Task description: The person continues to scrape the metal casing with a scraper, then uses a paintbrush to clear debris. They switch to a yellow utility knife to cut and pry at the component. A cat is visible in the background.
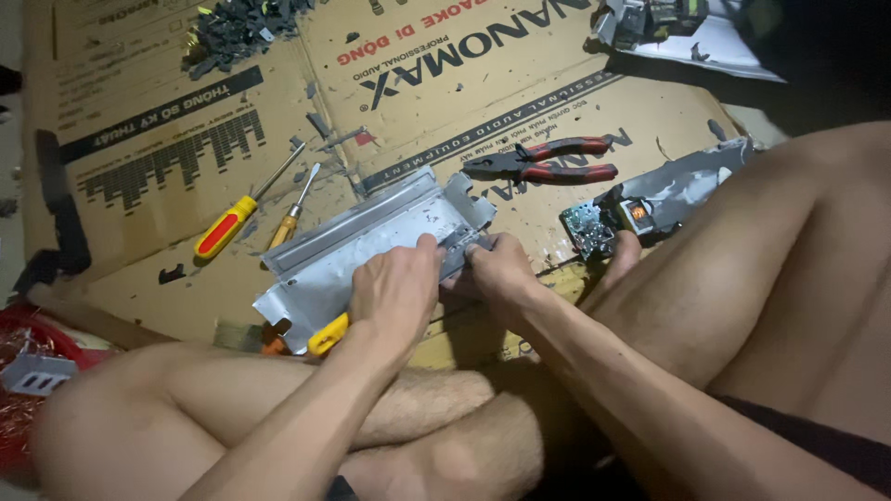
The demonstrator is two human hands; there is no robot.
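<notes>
Bent grey sheet-metal casing (371, 243), dented, scratched.

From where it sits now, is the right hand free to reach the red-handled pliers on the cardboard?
Probably yes. The right hand rests on the bent grey metal sheet, and the red-handled pliers lie just beyond it on open cardboard with nothing between; it would have to let go of the sheet first.
</notes>
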